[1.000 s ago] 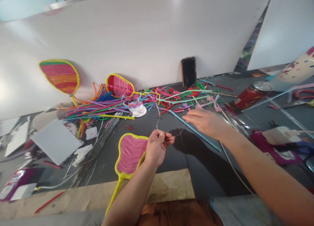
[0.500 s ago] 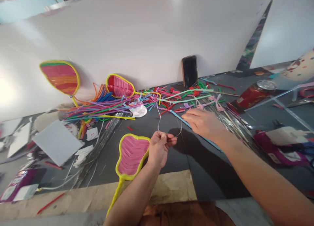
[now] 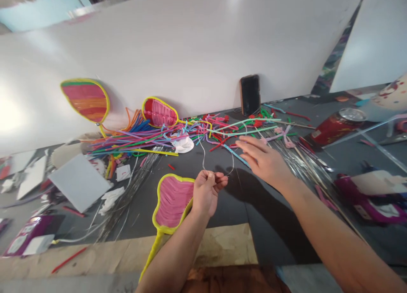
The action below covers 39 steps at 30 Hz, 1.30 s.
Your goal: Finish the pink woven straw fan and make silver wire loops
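Note:
My left hand (image 3: 210, 191) is closed in a pinch around a thin silvery wire (image 3: 204, 155), just above the dark tabletop. Both ends of the wire curve upward out of my fingers. Right of it my right hand (image 3: 267, 163) hovers with fingers stretched out and holds nothing. Close to its fingertips lies a light blue pipe cleaner (image 3: 235, 154), partly hidden below the hand. A pink panel shape with a yellow fuzzy rim (image 3: 174, 202) lies beside my left wrist, its yellow stem running down behind my forearm.
A heap of coloured pipe cleaners (image 3: 127, 140) spreads along the white wall. Two more yellow-rimmed shapes, one striped (image 3: 87, 100) and one pink-red (image 3: 160, 112), lean there. A phone (image 3: 250, 95) stands upright. At right are a red can (image 3: 340, 125) and a purple glue gun (image 3: 369, 199).
My right hand's fingers have spread apart, and the hand has shifted slightly right. My left hand keeps its pinch on the wire. The view has moved a little, shifting the background rightward.

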Each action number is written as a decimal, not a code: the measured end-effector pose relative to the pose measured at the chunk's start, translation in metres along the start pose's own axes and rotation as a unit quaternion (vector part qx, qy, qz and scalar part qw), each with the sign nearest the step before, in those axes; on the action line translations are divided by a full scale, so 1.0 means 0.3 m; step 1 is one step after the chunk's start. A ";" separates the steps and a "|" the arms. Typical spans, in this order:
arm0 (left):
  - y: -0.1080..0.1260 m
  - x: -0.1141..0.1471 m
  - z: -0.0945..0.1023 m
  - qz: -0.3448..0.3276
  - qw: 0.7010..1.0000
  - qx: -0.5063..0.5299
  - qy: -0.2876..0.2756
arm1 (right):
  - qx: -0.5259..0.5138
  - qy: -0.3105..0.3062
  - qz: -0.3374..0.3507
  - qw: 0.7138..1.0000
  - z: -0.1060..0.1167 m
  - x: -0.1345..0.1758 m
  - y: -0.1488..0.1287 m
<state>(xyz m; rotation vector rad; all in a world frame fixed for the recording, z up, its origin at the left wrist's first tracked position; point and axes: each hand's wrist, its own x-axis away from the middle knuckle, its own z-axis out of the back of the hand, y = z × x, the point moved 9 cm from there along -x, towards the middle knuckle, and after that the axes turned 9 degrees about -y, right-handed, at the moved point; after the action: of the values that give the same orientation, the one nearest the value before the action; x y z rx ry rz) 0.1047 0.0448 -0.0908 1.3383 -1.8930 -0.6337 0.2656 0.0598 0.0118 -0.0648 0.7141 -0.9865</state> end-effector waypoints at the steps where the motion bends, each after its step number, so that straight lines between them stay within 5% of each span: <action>1: 0.004 -0.003 0.004 -0.003 1.000 0.005 0.004 | -0.041 0.028 -0.027 0.998 0.010 0.008 0.019; 7: 0.005 -0.012 0.022 -0.007 1.000 0.022 0.006 | -0.249 0.156 -0.188 0.937 -0.021 0.087 0.139; 14: -0.021 -0.009 0.020 0.003 1.000 0.001 0.009 | -0.056 0.075 -0.043 0.995 -0.023 0.049 0.017; 23: -0.076 0.012 -0.006 0.021 1.000 -0.001 0.004 | -0.028 0.034 -0.007 0.999 -0.030 0.059 -0.003; 32: -0.074 0.013 0.003 0.009 1.000 0.017 0.023 | -0.091 0.133 -0.123 0.979 0.039 0.115 0.088; 39: -0.070 0.005 0.011 -0.003 1.000 0.016 0.022 | -0.058 0.120 -0.245 0.960 0.054 0.138 0.160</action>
<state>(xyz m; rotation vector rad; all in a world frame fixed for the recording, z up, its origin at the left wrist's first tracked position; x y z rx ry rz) 0.1141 0.0362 -0.1080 1.3684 -1.8719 -0.5751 0.3247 0.0506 -0.0147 -0.2359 1.0072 -1.4409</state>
